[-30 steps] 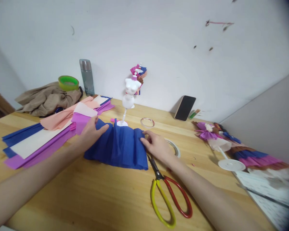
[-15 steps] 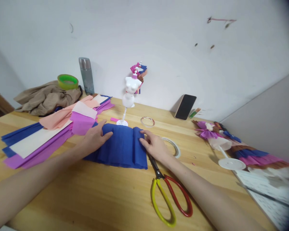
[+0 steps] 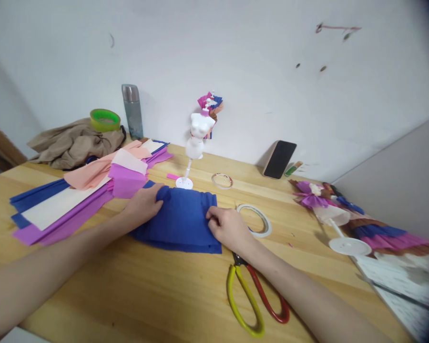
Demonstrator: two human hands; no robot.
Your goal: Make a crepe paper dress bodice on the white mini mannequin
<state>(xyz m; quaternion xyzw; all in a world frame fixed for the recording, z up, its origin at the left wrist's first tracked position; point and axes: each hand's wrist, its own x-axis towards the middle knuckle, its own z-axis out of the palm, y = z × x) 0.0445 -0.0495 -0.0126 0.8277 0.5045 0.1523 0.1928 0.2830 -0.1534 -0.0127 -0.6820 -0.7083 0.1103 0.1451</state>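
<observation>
A folded sheet of dark blue crepe paper (image 3: 184,221) lies on the wooden table (image 3: 146,295). My left hand (image 3: 143,206) grips its upper left corner, fingers curled over the fold. At the sheet's right edge my right hand (image 3: 229,227) pinches the paper between thumb and fingers. Just behind the paper stands a small white mannequin bust (image 3: 199,138) on a thin stand.
Scissors with one yellow and one red handle (image 3: 252,297) lie by my right wrist. A tape ring (image 3: 254,220) and a smaller ring (image 3: 222,180) sit right of the paper. Stacked coloured crepe sheets (image 3: 67,200), brown cloth (image 3: 71,145), green tape, a flask (image 3: 132,112), a phone (image 3: 279,159) and dressed dolls (image 3: 329,209) surround them.
The blue paper has been folded flatter and narrower. My left hand closed onto its corner, and my right hand slid down and pinched the right edge.
</observation>
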